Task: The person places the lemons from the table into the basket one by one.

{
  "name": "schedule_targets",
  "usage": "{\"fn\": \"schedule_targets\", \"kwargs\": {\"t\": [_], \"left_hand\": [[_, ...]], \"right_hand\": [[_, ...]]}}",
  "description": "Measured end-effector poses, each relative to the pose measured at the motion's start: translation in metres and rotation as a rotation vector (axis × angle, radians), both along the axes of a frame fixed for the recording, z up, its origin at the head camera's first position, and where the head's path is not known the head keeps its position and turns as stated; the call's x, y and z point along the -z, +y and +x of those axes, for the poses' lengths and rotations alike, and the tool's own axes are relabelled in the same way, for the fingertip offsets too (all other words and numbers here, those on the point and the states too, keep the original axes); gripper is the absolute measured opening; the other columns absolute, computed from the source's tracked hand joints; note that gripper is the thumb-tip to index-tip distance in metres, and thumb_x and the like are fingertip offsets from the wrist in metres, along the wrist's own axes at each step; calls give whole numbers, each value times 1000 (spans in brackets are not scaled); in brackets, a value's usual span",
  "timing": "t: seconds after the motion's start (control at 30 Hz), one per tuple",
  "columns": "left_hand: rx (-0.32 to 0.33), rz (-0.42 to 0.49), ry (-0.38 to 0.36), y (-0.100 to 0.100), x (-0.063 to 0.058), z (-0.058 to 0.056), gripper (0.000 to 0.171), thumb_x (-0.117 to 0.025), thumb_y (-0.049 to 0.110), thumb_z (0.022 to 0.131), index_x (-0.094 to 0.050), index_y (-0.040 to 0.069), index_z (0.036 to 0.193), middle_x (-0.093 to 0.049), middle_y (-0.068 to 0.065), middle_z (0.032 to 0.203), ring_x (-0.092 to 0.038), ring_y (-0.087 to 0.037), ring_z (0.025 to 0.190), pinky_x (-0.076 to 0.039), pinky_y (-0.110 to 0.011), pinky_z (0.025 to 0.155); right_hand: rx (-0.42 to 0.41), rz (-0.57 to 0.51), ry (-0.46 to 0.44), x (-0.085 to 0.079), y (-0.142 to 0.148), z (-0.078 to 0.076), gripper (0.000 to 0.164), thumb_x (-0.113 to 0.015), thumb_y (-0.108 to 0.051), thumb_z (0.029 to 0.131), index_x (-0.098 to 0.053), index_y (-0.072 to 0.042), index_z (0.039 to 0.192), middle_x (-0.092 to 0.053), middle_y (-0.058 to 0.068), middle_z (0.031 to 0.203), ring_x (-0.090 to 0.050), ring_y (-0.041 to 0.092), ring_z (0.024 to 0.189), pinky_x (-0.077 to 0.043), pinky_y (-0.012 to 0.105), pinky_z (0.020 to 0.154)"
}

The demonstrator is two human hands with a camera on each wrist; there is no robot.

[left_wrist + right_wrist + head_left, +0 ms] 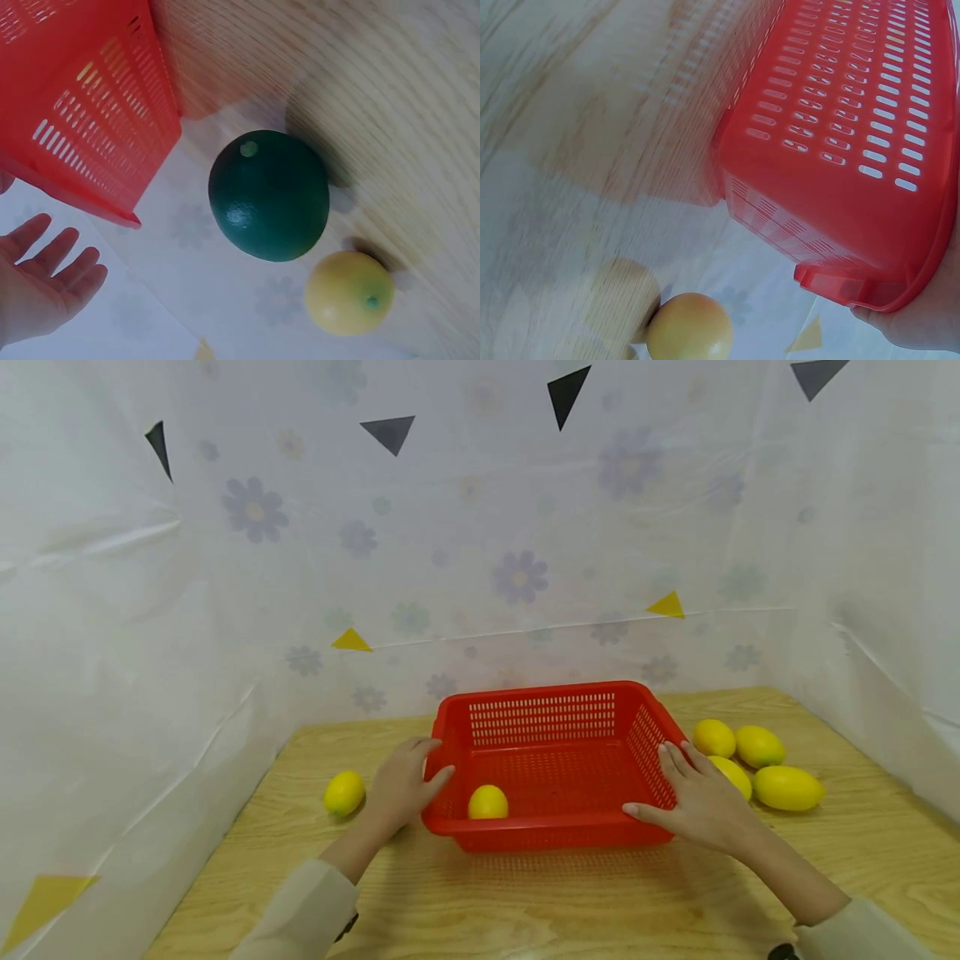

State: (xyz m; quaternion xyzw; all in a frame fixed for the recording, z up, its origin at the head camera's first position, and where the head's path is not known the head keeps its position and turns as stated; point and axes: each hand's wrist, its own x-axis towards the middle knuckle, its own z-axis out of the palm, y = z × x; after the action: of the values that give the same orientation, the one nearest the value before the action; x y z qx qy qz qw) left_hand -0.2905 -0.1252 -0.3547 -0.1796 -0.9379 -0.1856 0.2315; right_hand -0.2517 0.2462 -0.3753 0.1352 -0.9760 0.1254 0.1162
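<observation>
A red plastic basket (pixel 555 827) with slotted walls stands on the table, one lemon (pixel 488 802) inside it near the front left. At its left end is my left hand (pixel 401 781), thumb over the rim. In the left wrist view the fingers (pixel 64 259) are spread, loosely bent and apart from the basket wall. My right hand (pixel 705 802) rests on the front right corner, fingers fairly straight over the side rim and thumb along the front rim. A dark green round fruit (pixel 268 196) lies beside the basket's left end, mostly hidden behind my left hand in the head view.
Another lemon (pixel 345 793) lies on the wooden table (pixel 540 918), left of my left hand. Several lemons, one of them elongated (pixel 787 788), are grouped right of the basket. White patterned sheeting (pixel 480 527) encloses the table at the back and sides.
</observation>
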Motion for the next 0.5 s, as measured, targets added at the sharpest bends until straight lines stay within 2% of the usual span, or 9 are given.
{"fn": "schedule_targets", "kwargs": {"t": [0.27,0.5], "left_hand": [[-49,48,57,-17,3,6,42,-68,26,84,-61,-1,115,-63,-17,115,-59,-33,107,-52,-47,86],[-126,24,7,-29,6,9,41,-65,27,86,-60,-1,116,-61,-19,118,-58,-34,109,-53,-46,81]], "right_hand": [[-6,0,3,0,0,0,99,-53,-64,81,-27,12,140,-27,33,144,-21,51,134,-22,64,105],[-6,-3,2,0,0,0,99,-53,-64,81,-27,12,140,-27,33,144,-21,51,134,-22,64,104]]}}
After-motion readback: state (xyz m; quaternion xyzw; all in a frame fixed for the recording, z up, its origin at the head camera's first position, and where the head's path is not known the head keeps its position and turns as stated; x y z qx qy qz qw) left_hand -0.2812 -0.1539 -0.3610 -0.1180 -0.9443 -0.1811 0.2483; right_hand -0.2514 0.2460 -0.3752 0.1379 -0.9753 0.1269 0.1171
